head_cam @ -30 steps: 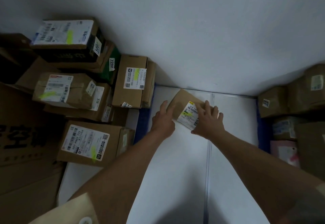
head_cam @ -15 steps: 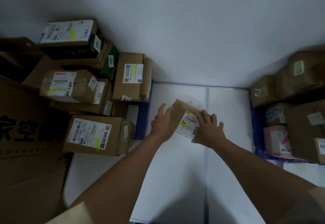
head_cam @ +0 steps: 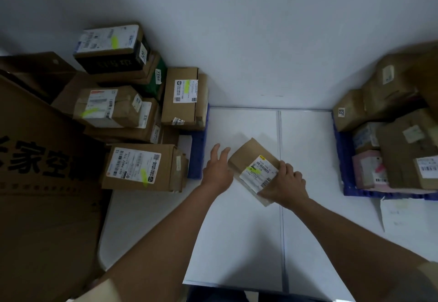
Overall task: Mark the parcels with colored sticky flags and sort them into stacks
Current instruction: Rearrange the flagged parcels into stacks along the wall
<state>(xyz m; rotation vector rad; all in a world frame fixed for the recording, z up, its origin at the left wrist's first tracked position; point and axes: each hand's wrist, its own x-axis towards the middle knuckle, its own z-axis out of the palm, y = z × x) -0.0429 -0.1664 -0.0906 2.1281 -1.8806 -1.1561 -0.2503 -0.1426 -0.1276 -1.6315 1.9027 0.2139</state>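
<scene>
A small brown parcel (head_cam: 251, 157) with a white label and a yellow-green flag lies tilted on the white table (head_cam: 237, 230). My right hand (head_cam: 284, 185) grips its near right corner, fingers curled over the label's edge. My left hand (head_cam: 216, 169) is at its left side with fingers straight and spread, touching the parcel's left edge. On the left stands a stack of flagged brown parcels (head_cam: 137, 166), each with a yellow-green mark on its label.
A large printed cardboard box (head_cam: 42, 183) fills the left side. A blue crate (head_cam: 350, 190) at the right holds unmarked parcels (head_cam: 403, 150) and a pink one (head_cam: 367, 169). A white wall rises behind the table. A paper sheet (head_cam: 403, 214) lies near the crate.
Both hands have drawn the small parcel toward me and slightly right. My left hand's fingers have opened and slid off its top to its left edge.
</scene>
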